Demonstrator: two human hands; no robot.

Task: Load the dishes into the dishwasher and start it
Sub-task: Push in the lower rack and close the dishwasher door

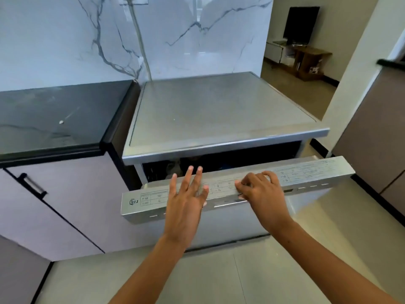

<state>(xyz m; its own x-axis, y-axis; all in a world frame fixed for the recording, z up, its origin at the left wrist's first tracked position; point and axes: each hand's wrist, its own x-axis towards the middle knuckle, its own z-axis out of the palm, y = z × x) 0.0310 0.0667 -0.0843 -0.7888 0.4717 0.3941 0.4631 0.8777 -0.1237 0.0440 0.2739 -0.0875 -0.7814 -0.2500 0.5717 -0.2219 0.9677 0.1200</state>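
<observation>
On the top edge of the dishwasher door (238, 189), ajar: left hand (186, 200) spread flat, steadying; right hand (260, 189) curled, fingertips (238, 186) on the control strip, likely choosing a programme.

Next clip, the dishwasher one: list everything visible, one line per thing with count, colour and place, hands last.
dishwasher: one, silver, centre, against the wall
dishwasher door: one, silver, ajar, top edge with control strip tilted out
countertop: one, black, left of the dishwasher
cabinet door: one, pale lilac with a black handle, under the countertop
hose: one, pale, running down the marble wall behind the dishwasher
television: one, black, in the far room at upper right
wooden stand: one, brown, below the television
left hand: fingers spread, over the door's top edge
right hand: fingers curled on the control strip
</observation>
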